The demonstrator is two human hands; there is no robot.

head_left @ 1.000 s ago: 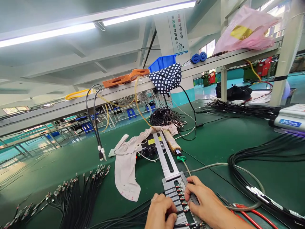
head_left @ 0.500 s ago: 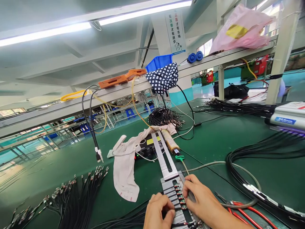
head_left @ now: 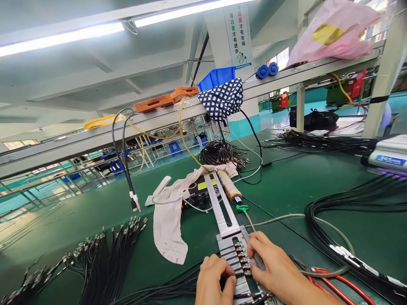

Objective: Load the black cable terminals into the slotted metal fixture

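A metal jig (head_left: pixel 227 245) lies on the green bench, with several black cables side by side in its slots. Small connector ends (head_left: pixel 243 259) of these cables sit in a row down its middle. My left hand (head_left: pixel 213 280) is curled over the jig's left side, thumb and forefinger closed on a black cable near the lowest connectors. On the other side, my right hand (head_left: pixel 274 266) has its fingers bent round a grey metal strip (head_left: pixel 260 262) along the jig's right edge. Its fingertips are partly hidden.
Bundles of black cables (head_left: pixel 104 258) lie at left and a coil (head_left: pixel 318 212) at right. Red-handled pliers (head_left: pixel 332 281) rest beside my right forearm. Behind the jig are a pale cloth sleeve (head_left: pixel 168 231) and a black control box (head_left: pixel 200 201). A 365nm lamp unit (head_left: pixel 389 159) stands right.
The view has shifted slightly, so the scene sits a little further right. Both hands stay at the jig, with almost the same grip.
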